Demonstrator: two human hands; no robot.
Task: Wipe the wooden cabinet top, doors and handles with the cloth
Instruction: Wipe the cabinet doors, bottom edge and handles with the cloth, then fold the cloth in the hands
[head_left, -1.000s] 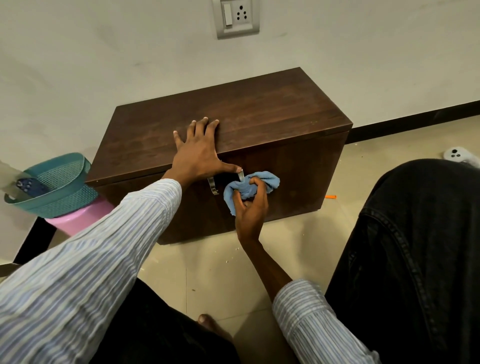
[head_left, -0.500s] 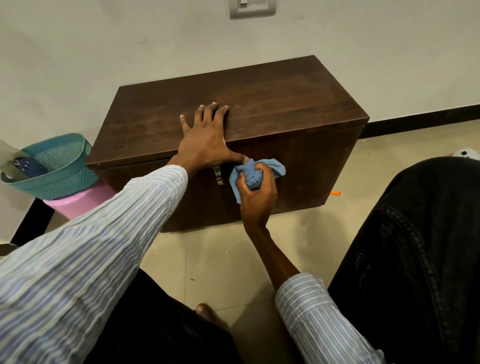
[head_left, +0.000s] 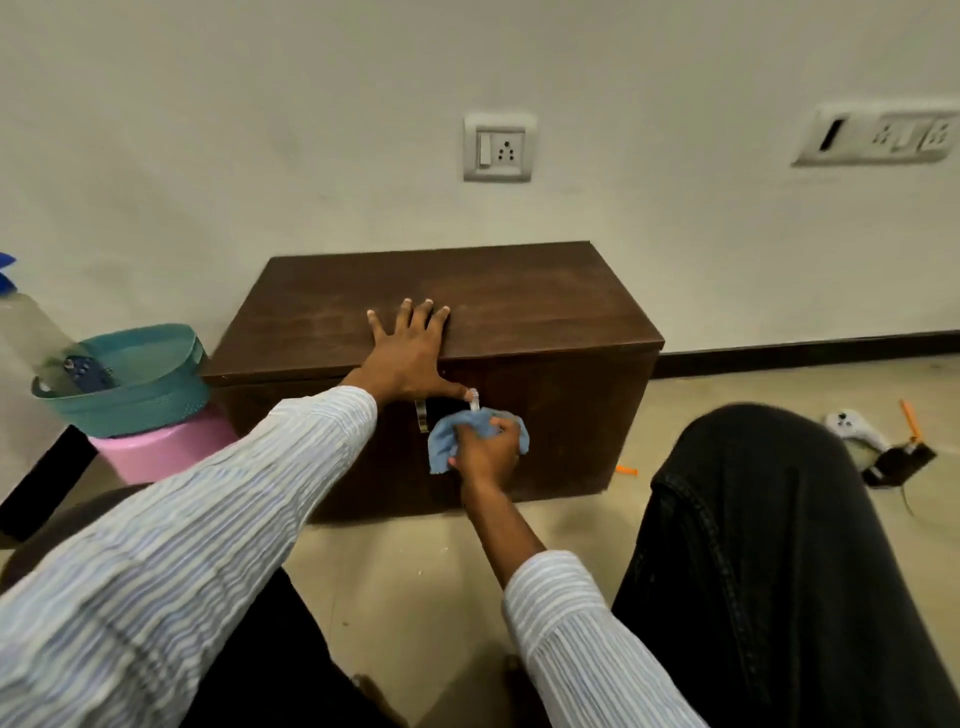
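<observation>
A low dark wooden cabinet (head_left: 519, 301) stands on the floor against the wall. My left hand (head_left: 410, 353) lies flat on its top near the front edge, fingers spread, thumb hanging over the edge. My right hand (head_left: 485, 452) grips a bunched blue cloth (head_left: 452, 434) and holds it against the front, over the right metal handle (head_left: 474, 400), whose top end shows above the cloth. The left metal handle (head_left: 422, 415) shows beside the cloth.
A teal basket (head_left: 150, 395) sits on a pink stool (head_left: 161, 447) left of the cabinet, with a clear bottle (head_left: 31, 332) leaning in it. My dark-trousered knee (head_left: 769, 519) rises at right. A white controller (head_left: 852, 428) and small orange bits lie on the floor right of the cabinet.
The camera has tilted up and pulled back, so more wall and sockets show. The right hand with the cloth has slid down the right handle, baring its top. The left hand stays flat on top.
</observation>
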